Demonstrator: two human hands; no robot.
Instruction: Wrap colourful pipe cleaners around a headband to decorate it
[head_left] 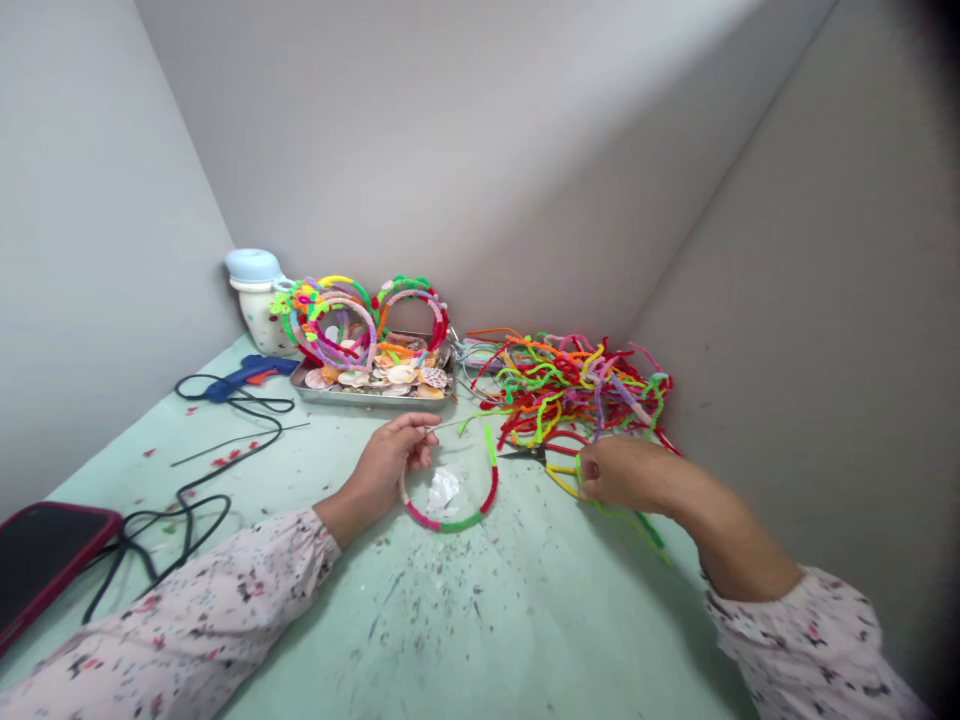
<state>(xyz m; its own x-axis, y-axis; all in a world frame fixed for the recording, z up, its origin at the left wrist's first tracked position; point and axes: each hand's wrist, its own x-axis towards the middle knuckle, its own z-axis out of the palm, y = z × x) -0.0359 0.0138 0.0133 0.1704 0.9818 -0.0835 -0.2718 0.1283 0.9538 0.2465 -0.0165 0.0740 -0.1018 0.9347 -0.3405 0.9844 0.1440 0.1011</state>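
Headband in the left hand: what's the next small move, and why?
Probably bring the yellow pipe cleaner in the right hand across to the headband and start winding it on: the band's coloured wrapping stops near the top, where a pale stretch looks uncovered, and the left hand grips it.

You're wearing a loose, pale pink long-sleeved blouse of thin, soft-looking fabric. Both the left sleeve [172,610] and the right sleeve [806,640] carry a scattered print of small black, grey and red flecks. Each ends in a softly gathered edge, the left cuff [324,530] and the right cuff [750,590], and past them your left hand [386,465] and right hand [622,470] are bare.
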